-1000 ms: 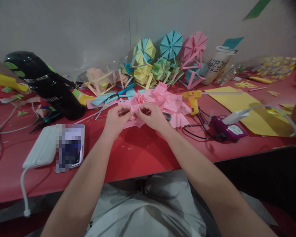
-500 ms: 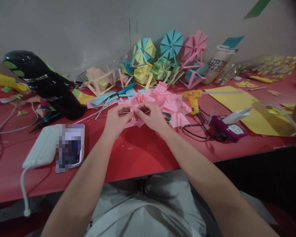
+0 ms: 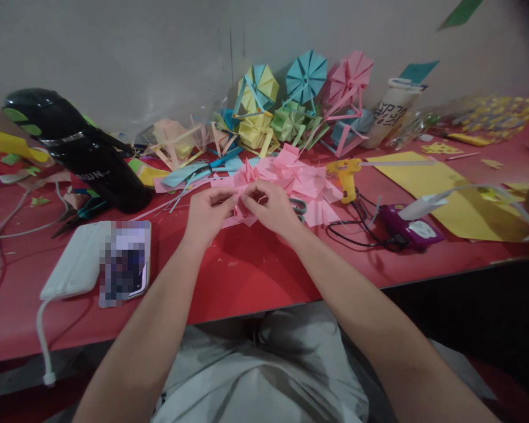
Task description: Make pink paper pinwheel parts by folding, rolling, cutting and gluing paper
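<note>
My left hand (image 3: 210, 212) and my right hand (image 3: 270, 205) meet near the middle of the red table, fingertips pinched on a small piece of pink paper (image 3: 239, 207). Its exact folds are partly hidden by my fingers. Just behind lies a heap of folded pink paper pieces (image 3: 302, 176), some standing up. Grey scissor handles (image 3: 298, 207) poke out beside my right wrist. To the right of the heap rests a yellow glue gun (image 3: 347, 178), its black cord running to a purple power adapter (image 3: 412, 228).
Folded paper umbrellas (image 3: 306, 79) lean along the wall. A black bottle (image 3: 101, 164) stands tilted in view at left, near a white power bank (image 3: 76, 261) and a phone (image 3: 127, 261). Yellow paper sheets (image 3: 462, 205) and a lettered cup (image 3: 388, 111) are at right.
Both hands stay almost in the same place, still pinching the pink paper. My left fingertips have shifted slightly; less of the pink paper shows between the hands.
</note>
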Available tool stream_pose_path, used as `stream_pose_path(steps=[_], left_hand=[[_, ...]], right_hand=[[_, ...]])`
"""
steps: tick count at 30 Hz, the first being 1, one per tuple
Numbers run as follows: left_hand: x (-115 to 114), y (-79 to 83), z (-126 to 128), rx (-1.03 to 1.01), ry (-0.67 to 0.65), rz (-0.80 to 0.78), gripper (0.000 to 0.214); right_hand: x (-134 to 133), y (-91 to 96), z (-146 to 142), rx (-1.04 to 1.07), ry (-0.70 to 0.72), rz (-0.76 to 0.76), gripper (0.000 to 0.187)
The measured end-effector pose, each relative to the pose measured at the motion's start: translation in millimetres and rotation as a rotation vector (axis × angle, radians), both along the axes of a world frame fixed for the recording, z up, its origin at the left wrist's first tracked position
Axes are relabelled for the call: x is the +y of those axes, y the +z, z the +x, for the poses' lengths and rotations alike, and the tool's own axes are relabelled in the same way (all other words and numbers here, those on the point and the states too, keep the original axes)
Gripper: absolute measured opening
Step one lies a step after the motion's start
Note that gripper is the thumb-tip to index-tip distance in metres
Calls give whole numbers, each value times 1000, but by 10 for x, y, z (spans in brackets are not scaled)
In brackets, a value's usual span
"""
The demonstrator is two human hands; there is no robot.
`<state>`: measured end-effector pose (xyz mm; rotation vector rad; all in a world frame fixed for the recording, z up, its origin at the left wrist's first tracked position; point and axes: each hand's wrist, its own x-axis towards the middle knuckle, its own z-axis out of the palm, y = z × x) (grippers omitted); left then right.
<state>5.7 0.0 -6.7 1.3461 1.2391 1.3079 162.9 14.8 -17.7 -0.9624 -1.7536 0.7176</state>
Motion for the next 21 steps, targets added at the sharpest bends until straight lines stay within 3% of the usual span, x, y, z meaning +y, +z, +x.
stream_pose_path(steps=[6,21], left_hand=[[1,-7,4,-3,44,3,16],[17,40,18,-263,88,-107,16]], right_hand=[[-25,21,-4,-45,2,-10,10],[-28,-9,-38,-100,-21,173,14]])
